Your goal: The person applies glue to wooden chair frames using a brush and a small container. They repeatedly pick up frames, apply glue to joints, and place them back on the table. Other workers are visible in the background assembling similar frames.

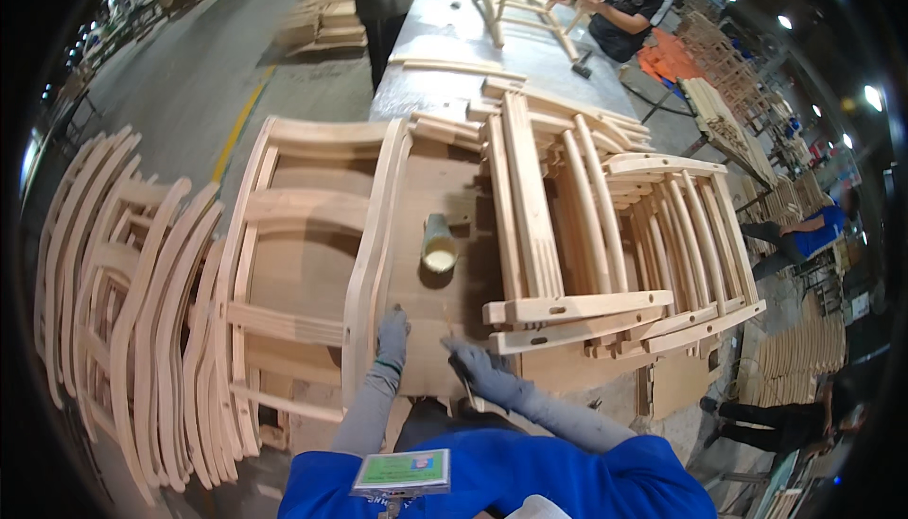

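My left hand [391, 337], in a grey glove, rests flat on the lower end of a curved wooden chair frame [312, 226] that lies on the workbench. My right hand [478, 366], also gloved in grey, is closed around a thin stick-like tool at the bench's near edge. A small open cup [439, 245] with pale glue-like contents stands on the wooden board [435, 292] just beyond both hands. To the right lies a stack of slatted chair-back frames [605, 245].
Several curved chair frames [132, 311] stand stacked at the left on the floor. Two other people [624, 8] work at the far end of the long bench [454, 27]. More wooden parts [738, 122] and people fill the right side.
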Available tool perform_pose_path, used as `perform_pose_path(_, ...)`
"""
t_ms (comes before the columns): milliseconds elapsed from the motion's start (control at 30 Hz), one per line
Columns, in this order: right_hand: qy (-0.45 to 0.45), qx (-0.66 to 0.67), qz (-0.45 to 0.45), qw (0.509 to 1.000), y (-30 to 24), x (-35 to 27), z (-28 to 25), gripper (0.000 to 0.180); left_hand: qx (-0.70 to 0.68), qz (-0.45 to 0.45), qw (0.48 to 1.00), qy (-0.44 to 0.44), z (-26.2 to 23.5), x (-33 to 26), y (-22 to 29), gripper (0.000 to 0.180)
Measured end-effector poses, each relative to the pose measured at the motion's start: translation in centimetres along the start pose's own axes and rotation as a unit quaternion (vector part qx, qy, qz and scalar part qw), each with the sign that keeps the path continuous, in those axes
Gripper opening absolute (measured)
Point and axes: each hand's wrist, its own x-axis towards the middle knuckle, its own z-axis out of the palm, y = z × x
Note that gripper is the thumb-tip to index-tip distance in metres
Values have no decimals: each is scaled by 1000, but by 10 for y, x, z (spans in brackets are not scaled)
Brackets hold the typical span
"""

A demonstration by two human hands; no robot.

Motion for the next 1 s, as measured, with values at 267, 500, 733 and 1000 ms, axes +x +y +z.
perform_pose_path(267, -77, -249, 116, 958, 55, 44, 73, 45, 3, -114, 992, -56, -50, -150, -72, 48)
perform_pose_path(500, 17, -334, 51, 941, 114, 64, 85, 43, -98, -95, 988, -75, -57, -195, -55, 50)
perform_pose_path(733, -82, -226, 93, 966, 54, 25, 71, 53, -4, -32, 999, -3, -64, -260, -80, 40)
perform_pose_path(1000, -170, -191, 76, 964, 62, -122, 85, 53, -104, -43, 992, 55, -54, -348, -133, 35)
